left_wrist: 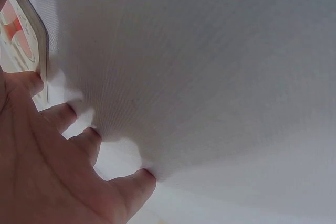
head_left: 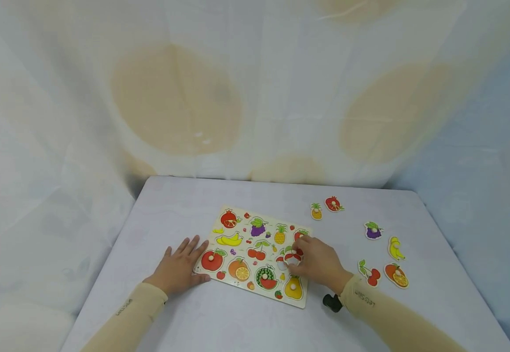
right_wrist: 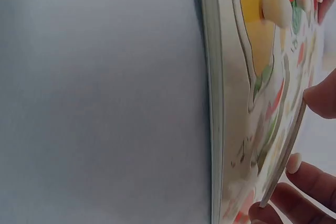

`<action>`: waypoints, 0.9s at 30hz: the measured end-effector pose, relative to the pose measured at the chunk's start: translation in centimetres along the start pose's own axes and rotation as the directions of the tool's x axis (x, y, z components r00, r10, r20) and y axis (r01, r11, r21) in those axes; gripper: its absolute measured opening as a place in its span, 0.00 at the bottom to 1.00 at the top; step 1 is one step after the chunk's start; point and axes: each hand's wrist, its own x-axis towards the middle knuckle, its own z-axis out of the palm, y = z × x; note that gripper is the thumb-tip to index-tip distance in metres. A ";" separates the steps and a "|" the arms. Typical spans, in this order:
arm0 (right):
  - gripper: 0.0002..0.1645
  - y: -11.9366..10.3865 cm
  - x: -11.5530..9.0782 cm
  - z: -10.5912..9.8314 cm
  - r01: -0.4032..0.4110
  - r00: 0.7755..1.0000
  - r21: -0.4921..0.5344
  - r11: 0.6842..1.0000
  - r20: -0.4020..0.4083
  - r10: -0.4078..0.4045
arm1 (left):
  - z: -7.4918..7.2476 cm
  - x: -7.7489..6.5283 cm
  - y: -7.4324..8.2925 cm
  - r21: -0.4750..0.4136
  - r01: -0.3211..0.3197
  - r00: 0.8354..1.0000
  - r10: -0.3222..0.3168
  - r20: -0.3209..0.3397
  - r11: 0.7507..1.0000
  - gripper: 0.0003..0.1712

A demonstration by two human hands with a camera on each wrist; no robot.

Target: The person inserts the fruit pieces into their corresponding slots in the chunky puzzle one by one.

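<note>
A wooden fruit puzzle board (head_left: pixel 248 240) lies slightly turned on the table. My right hand (head_left: pixel 318 259) is over its right side, pinching a knobbed fruit puzzle piece (right_wrist: pixel 286 153) by the edges between thumb and fingers. The piece is tilted over the board; its printed face is hidden in the right wrist view. My left hand (head_left: pixel 177 266) lies with fingers spread on the table, thumb at the board's near left edge. Knobbed pieces sit in the board: an apple (head_left: pixel 212 260), a watermelon (head_left: pixel 266 278) and a pear (head_left: pixel 293 288).
Loose pieces lie to the right of the board: a pineapple (head_left: pixel 316 211), a pomegranate (head_left: pixel 333 204), grapes (head_left: pixel 373 231), bananas (head_left: pixel 396 248), cherries (head_left: pixel 369 274) and an orange (head_left: pixel 396 275). A small black object (head_left: pixel 332 302) shows by the right wrist. Patterned cloth (head_left: pixel 255 98) hangs behind the table.
</note>
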 end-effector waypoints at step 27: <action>0.34 -1.3 -0.1 1.6 0.115 0.992 -0.175 0.978 -0.032 -0.122 | 0.0 0.0 0.0 -0.003 -0.003 1.000 0.003 -0.009 1.000 0.56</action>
